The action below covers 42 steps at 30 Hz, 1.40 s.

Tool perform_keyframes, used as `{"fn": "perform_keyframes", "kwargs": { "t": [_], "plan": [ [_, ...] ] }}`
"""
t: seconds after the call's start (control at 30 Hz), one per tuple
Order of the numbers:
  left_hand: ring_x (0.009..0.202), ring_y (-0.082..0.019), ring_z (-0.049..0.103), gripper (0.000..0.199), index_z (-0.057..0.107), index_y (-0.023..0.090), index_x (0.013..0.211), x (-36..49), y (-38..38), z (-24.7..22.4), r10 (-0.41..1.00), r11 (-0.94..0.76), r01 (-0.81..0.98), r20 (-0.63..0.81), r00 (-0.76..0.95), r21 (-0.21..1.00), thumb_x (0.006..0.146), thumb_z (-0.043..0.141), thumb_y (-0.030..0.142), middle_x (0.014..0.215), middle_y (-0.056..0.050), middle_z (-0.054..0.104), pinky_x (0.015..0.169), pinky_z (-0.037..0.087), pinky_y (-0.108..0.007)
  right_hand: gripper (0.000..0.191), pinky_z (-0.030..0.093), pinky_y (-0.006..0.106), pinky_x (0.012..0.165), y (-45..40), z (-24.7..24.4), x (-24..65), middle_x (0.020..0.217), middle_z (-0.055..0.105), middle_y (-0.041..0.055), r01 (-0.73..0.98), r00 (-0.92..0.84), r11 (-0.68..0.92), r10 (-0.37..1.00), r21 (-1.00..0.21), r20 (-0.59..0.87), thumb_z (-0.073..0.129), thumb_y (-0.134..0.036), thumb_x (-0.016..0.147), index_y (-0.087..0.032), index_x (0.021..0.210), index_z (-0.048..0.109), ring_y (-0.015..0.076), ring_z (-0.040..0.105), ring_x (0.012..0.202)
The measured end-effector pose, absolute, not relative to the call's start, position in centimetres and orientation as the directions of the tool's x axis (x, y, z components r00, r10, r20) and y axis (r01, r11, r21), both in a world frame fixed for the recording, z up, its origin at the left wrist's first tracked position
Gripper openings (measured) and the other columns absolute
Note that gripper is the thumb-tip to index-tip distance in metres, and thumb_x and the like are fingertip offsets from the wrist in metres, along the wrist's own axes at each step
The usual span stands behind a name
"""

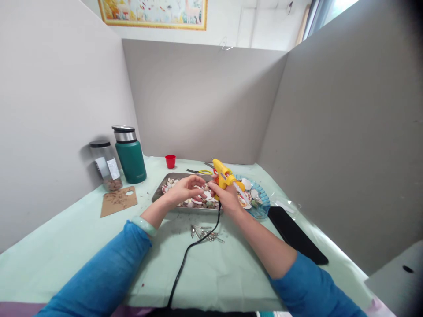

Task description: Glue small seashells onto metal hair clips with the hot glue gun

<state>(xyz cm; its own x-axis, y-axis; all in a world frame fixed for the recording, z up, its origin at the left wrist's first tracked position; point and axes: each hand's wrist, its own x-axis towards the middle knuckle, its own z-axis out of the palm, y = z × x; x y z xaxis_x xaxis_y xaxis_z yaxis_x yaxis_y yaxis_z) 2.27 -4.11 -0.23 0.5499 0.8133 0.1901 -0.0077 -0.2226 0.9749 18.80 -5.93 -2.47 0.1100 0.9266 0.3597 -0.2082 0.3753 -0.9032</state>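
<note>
My right hand is wrapped round a yellow glue gun, whose glue stick end points back toward my wrist. A black cord runs from its grip down to the front edge. Over a metal tray of shells and small stones, my left hand has its fingers curved and apart; I make out nothing held in it. Behind my right hand, a blue glass plate bears more shells. Small metal clips lie in a pile in front of the tray.
A green bottle, a lidded jar and a brown card stand or lie at left. Scissors and a red cup are behind the tray. A black slab lies at right. Grey panels enclose the table.
</note>
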Motion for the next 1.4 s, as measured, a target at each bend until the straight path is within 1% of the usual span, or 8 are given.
{"fn": "perform_keyframes", "kwargs": {
  "t": [0.1,0.27,0.43,0.63,0.83,1.07,1.23,1.4],
  "plan": [
    [0.077,-0.019,0.067,0.035,0.055,0.014,0.097,2.3,-4.3,-0.2,0.806,-0.223,-0.008,0.189,0.561,0.975,0.070,0.072,0.028,0.099,-0.008,0.059,0.066,0.056,-0.035,0.040,0.040,0.023,0.047,-5.8,-2.6,18.8,0.062,0.054,-0.0058,-0.218,0.107,0.375,0.927,-0.901,0.360,0.071,-0.035,0.061,-0.019,0.093,0.053,0.0085,0.048,0.047],
    [0.073,-0.017,0.067,0.028,0.058,0.013,0.092,2.3,-4.3,0.0,0.821,-0.250,0.015,0.203,0.534,0.968,0.074,0.069,0.031,0.077,-0.005,0.065,0.066,0.054,-0.031,0.038,0.041,0.024,0.047,-5.9,-2.6,18.8,0.063,0.054,-0.0052,-0.204,0.095,0.371,0.929,-0.906,0.358,0.071,-0.035,0.063,-0.020,0.093,0.053,0.0090,0.049,0.047],
    [0.065,-0.016,0.066,0.026,0.060,0.011,0.087,2.3,-3.8,-0.3,0.856,-0.217,-0.003,0.192,0.479,0.976,0.071,0.070,0.029,0.066,-0.005,0.067,0.062,0.053,-0.029,0.036,0.041,0.024,0.047,-6.0,-2.6,18.9,0.061,0.053,-0.0058,-0.154,0.075,0.360,0.933,-0.920,0.352,0.070,-0.036,0.065,-0.020,0.092,0.053,0.0094,0.048,0.046],
    [0.061,-0.015,0.066,0.028,0.061,0.010,0.087,2.0,-2.9,-0.9,0.897,-0.168,-0.088,0.190,0.399,0.982,0.068,0.073,0.027,0.065,-0.005,0.068,0.063,0.053,-0.028,0.039,0.045,0.025,0.051,-5.9,-2.8,18.9,0.075,0.056,-0.0028,-0.169,0.020,0.314,0.949,-0.934,0.316,0.073,-0.030,0.062,-0.020,0.095,0.054,0.0099,0.052,0.054],
    [0.055,-0.014,0.064,0.029,0.059,0.010,0.088,2.0,-3.1,-0.6,0.917,-0.156,-0.051,0.164,0.365,0.986,0.070,0.072,0.028,0.061,-0.006,0.068,0.060,0.052,-0.026,0.034,0.044,0.026,0.050,-5.8,-2.8,18.9,0.070,0.053,-0.0038,-0.165,-0.019,0.332,0.940,-0.929,0.340,0.071,-0.029,0.064,-0.021,0.092,0.054,0.0099,0.050,0.052],
    [0.055,-0.014,0.065,0.026,0.059,0.010,0.085,2.1,-3.3,-0.4,0.944,-0.148,-0.063,0.160,0.289,0.987,0.069,0.073,0.025,0.059,-0.005,0.067,0.060,0.052,-0.027,0.030,0.041,0.026,0.048,-6.4,-2.2,18.9,0.066,0.052,-0.0039,-0.159,-0.062,0.340,0.934,-0.927,0.353,0.072,-0.029,0.064,-0.023,0.089,0.056,0.0103,0.048,0.050],
    [0.057,-0.015,0.065,0.028,0.061,0.009,0.084,1.9,-3.1,-0.3,0.954,-0.113,-0.118,0.141,0.264,0.987,0.066,0.076,0.024,0.065,-0.006,0.068,0.059,0.053,-0.027,0.031,0.042,0.026,0.048,-6.7,-2.1,19.0,0.064,0.052,-0.0040,-0.146,-0.038,0.340,0.937,-0.929,0.348,0.071,-0.032,0.064,-0.022,0.089,0.056,0.0106,0.048,0.050],
    [0.059,-0.015,0.066,0.027,0.064,0.007,0.087,1.9,-3.2,-0.4,0.949,-0.074,-0.123,0.108,0.296,0.990,0.067,0.075,0.023,0.071,-0.008,0.069,0.060,0.055,-0.027,0.036,0.043,0.024,0.048,-6.0,-2.7,19.0,0.065,0.052,-0.0047,-0.190,0.067,0.350,0.937,-0.917,0.344,0.072,-0.034,0.062,-0.020,0.091,0.055,0.0094,0.049,0.049]
  ]
}}
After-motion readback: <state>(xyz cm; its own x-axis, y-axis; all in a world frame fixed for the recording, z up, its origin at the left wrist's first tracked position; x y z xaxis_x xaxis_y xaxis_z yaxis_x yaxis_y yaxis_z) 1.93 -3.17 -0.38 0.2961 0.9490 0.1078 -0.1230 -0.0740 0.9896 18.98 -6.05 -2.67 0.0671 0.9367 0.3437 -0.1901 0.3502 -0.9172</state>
